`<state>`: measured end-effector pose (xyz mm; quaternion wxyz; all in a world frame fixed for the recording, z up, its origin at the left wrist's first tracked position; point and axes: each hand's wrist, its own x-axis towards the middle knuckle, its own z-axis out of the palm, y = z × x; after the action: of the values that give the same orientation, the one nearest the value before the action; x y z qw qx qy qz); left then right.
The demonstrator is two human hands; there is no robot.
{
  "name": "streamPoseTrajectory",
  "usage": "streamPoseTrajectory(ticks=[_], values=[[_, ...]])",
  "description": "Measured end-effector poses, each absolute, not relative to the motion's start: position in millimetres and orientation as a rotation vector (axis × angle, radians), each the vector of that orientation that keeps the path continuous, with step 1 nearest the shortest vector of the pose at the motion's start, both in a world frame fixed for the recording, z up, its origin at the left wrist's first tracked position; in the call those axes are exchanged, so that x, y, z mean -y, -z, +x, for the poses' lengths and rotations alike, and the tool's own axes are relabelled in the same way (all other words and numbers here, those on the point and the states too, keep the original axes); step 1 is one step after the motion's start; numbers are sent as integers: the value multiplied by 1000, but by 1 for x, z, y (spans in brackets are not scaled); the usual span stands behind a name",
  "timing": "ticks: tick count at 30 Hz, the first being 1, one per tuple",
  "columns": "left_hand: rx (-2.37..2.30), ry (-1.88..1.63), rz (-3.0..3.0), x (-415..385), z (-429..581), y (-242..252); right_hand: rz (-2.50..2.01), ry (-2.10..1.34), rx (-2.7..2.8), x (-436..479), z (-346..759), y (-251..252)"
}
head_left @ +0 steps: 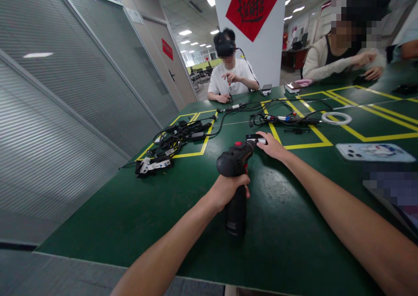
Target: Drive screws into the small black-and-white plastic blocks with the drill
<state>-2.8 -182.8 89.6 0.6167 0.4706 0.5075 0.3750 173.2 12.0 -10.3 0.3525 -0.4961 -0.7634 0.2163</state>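
My left hand (228, 190) is wrapped round the grip of a black cordless drill (235, 165), held above the green table (137, 209) with its nose pointing away to the right. My right hand (272, 146) rests on the table just beyond the drill's nose, fingers pinched on a small white-and-black part (256, 138) at the chuck. What exactly that part is I cannot make out.
A tangle of black cables and adapters (176, 137) lies at the left, more cables (284, 117) and a white ring (336, 118) further back. A phone (374, 152) lies at the right. Two other people sit at the far side.
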Motion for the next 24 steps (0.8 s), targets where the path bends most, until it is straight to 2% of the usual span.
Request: streamPoseTrajectory(ticks=[24], values=[[-1185, -862, 1088, 183, -1, -91, -1296, -554, 1978, -10, 173, 9]])
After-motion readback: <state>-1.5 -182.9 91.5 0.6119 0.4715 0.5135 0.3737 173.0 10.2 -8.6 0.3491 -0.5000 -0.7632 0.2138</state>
